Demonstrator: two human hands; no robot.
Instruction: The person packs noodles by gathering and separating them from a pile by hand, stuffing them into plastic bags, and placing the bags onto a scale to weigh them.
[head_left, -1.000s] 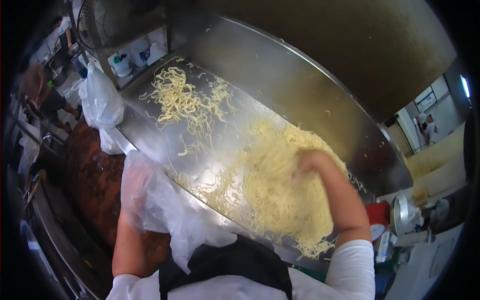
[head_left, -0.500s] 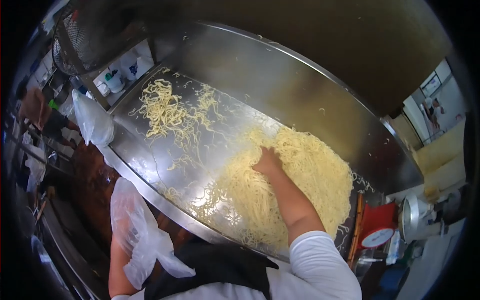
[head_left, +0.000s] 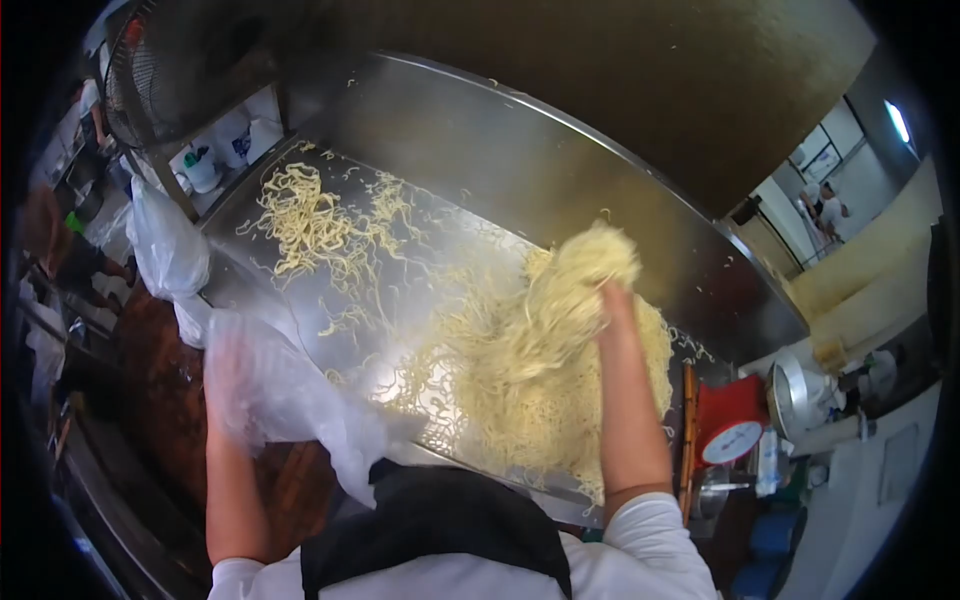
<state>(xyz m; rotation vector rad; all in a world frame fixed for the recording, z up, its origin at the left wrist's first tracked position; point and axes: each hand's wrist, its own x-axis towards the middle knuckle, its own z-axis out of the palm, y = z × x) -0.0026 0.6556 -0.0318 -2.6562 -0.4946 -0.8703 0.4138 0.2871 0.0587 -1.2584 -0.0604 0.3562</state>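
My right hand [head_left: 614,300] grips a clump of pale yellow noodles [head_left: 575,290], lifted and blurred by motion. Beneath it, a big heap of the same noodles [head_left: 540,420] spreads over the steel table [head_left: 400,300]. A clear plastic bag [head_left: 310,390] covers my left hand [head_left: 232,365], off the table's near left edge. Motion and the plastic smear its fingers, so their pose is unclear. The bag's loose end trails toward my black apron [head_left: 430,530].
Thinner strands of noodles [head_left: 310,220] lie at the table's far left. A filled plastic bag [head_left: 165,240] hangs by the left corner. At right stand a red dial scale [head_left: 730,425] and a metal pot [head_left: 792,385]. Other people [head_left: 825,208] are in the background.
My right hand has risen from the heap and moved right, bringing up a clump of noodles. My left hand has moved up and the bag on it has spread out toward the right.
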